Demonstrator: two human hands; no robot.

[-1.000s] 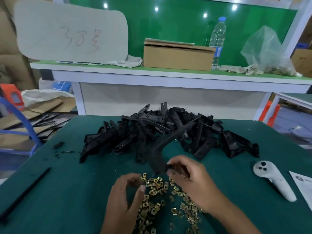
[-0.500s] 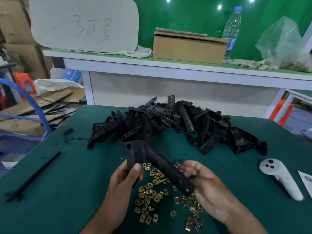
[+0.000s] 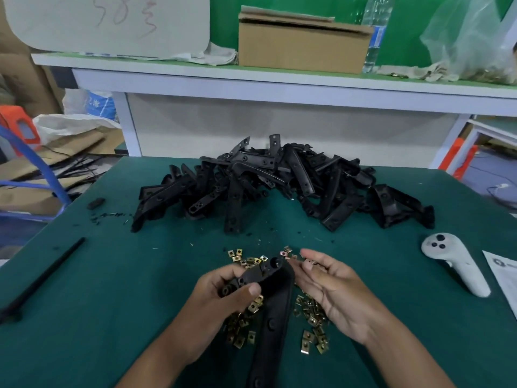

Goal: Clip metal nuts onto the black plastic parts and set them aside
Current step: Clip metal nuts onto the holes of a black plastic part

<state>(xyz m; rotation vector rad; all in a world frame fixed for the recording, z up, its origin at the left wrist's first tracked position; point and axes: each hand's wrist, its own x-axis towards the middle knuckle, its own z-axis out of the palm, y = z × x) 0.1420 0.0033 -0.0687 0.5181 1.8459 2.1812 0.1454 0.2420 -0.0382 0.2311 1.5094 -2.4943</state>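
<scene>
The black plastic part point(image 3: 272, 298) has swung round from slanting across both hands to pointing toward the near edge of the surface point(image 3: 98, 275). The left hand point(image 3: 223, 301) alone pinches its upper end. The right hand point(image 3: 331, 289) has let go, fingers spread over the metal nuts point(image 3: 312, 312), probably to fetch one.

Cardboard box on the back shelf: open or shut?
Slightly open. The cardboard box has its top flap raised off the body along the front edge, leaving a dark gap; contents not visible.
</scene>
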